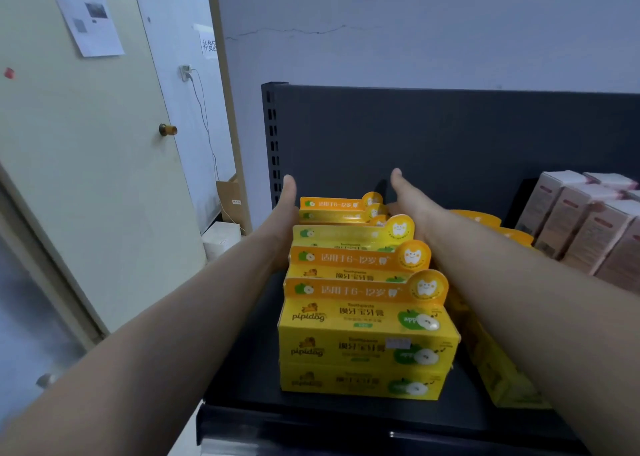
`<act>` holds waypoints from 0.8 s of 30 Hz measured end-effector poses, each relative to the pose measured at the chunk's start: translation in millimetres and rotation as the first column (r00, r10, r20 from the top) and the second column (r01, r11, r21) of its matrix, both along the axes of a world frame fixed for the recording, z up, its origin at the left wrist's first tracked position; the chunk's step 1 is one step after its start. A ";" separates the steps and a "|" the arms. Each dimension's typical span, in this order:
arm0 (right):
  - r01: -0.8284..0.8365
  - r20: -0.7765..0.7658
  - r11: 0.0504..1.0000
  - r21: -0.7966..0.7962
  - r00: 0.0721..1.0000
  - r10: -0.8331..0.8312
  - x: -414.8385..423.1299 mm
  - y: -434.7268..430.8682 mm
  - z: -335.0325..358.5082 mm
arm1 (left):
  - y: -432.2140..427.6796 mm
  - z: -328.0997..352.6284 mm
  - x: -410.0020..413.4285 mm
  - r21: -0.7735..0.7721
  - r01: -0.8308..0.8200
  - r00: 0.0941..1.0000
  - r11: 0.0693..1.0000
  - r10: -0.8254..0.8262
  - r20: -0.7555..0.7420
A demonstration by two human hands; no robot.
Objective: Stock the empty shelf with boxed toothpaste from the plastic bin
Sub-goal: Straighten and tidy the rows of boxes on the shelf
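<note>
Several yellow boxed toothpastes (pixel 367 320) stand stacked in rows on the dark shelf (pixel 242 379), running from the front edge toward the back panel. My left hand (pixel 285 210) lies flat against the left side of the rows, thumb up. On the rows' right side my right hand (pixel 408 199) presses flat, thumb raised. Both hands have straight fingers, mostly hidden behind the boxes. More yellow boxes (pixel 498 362) lie to the right, partly hidden by my right forearm. The plastic bin is out of view.
Pink-white boxes (pixel 585 223) fill the shelf's right end. The dark back panel (pixel 433 137) rises behind the rows, with a slotted upright (pixel 273 144) at its left. A pale door (pixel 86 165) with a knob stands at left; cardboard and white boxes (pixel 225 227) sit on the floor.
</note>
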State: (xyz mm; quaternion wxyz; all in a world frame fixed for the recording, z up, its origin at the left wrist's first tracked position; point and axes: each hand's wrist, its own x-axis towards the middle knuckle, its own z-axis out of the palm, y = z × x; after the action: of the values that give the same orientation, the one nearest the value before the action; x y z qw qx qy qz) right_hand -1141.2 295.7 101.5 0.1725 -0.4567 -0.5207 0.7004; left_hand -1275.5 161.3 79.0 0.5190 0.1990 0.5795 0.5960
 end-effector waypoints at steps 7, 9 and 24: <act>-0.037 -0.046 0.998 -0.047 0.998 0.035 1.4 1.3 0.2 | -1.8 -1.4 -0.1 -0.022 -0.019 0.996 1.000 0.017 -0.087; -0.055 -0.086 0.998 -0.009 0.995 0.054 9.9 -7.4 12.1 | -10.7 -0.1 3.5 0.020 -0.071 0.994 0.997 0.072 -0.087; -0.115 -0.253 0.979 0.167 0.955 0.155 119.7 -129.9 -28.4 | -112.3 -6.4 112.9 0.136 -0.176 0.980 0.975 0.187 -0.073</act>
State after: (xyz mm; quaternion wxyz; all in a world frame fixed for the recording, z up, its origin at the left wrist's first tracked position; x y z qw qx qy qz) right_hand -1021.5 165.8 73.1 0.2259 -0.3081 -0.5744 0.7239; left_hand -1162.6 49.0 72.6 0.4233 0.2035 0.5771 0.6681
